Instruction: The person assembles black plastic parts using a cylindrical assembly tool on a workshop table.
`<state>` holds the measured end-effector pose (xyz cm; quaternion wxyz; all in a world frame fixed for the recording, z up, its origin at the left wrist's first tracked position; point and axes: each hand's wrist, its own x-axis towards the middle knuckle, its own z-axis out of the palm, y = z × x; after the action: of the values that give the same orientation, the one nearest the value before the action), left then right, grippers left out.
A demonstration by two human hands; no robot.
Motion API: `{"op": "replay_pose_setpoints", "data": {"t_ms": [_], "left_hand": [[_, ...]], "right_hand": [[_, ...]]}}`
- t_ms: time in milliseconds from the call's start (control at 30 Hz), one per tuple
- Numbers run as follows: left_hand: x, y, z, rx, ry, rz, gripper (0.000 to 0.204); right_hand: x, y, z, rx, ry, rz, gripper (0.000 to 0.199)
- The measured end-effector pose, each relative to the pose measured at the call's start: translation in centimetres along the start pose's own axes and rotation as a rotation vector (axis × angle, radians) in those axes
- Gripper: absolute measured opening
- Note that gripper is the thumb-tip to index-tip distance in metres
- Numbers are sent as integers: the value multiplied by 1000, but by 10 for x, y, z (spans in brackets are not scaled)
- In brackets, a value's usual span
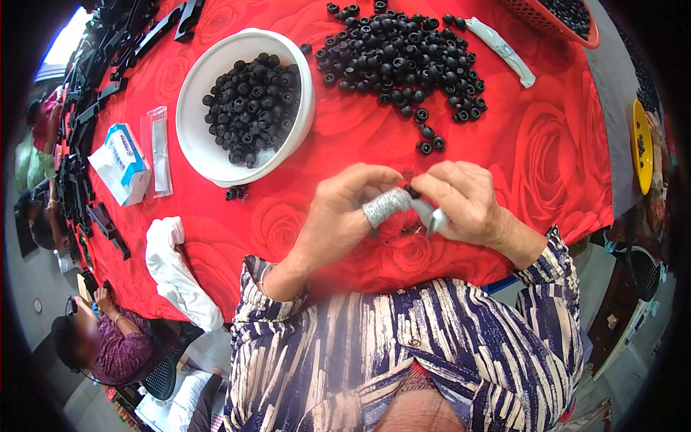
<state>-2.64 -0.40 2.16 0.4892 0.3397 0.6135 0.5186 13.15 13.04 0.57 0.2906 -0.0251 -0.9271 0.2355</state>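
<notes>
Both my hands meet above the red rose-patterned tablecloth (360, 137). My left hand (338, 209) is closed, its thumb wrapped in silvery tape (386, 207). Pinched at its fingertips is a small black round part (412, 191), mostly hidden by the fingers. My right hand (464, 201) is closed on a small grey blade (423, 212), whose handle I cannot see; it is close against the black part. Dark scraps (412, 230) lie on the cloth under the hands. Beyond them spreads a heap of black round parts (403, 61), several strewn toward me.
A white bowl (308, 108) of similar parts stands left of the heap. Further left are a clear plastic case (160, 151), a white-and-blue box (122, 165), a white cloth (176, 266) and long black pieces (108, 223). A red basket (592, 32) and yellow tray (646, 165) are at right. People sit at left.
</notes>
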Motion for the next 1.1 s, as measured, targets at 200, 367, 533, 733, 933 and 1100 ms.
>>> {"op": "replay_pose_setpoints", "data": {"t_ms": [200,367,533,733,933,1100], "left_hand": [[0,11,-4,-392,-338,-463,18],[-3,-10,10,-1054,-351,-519,20],[-5,-14,12,-1043,-436,-549,20],[-10,-22,21,-1067,-310,-500,22],[-10,-22,20,-1009,-359,-514,23],[-9,-21,18,-953,-412,-502,23]], "right_hand": [[0,-11,-8,209,2,-62,32],[1,-12,-11,506,23,200,31],[0,-3,-20,831,-118,276,31],[2,-10,-23,668,-62,294,29],[-1,-10,-26,660,-120,222,28],[-2,-9,-23,614,-77,107,27]]}}
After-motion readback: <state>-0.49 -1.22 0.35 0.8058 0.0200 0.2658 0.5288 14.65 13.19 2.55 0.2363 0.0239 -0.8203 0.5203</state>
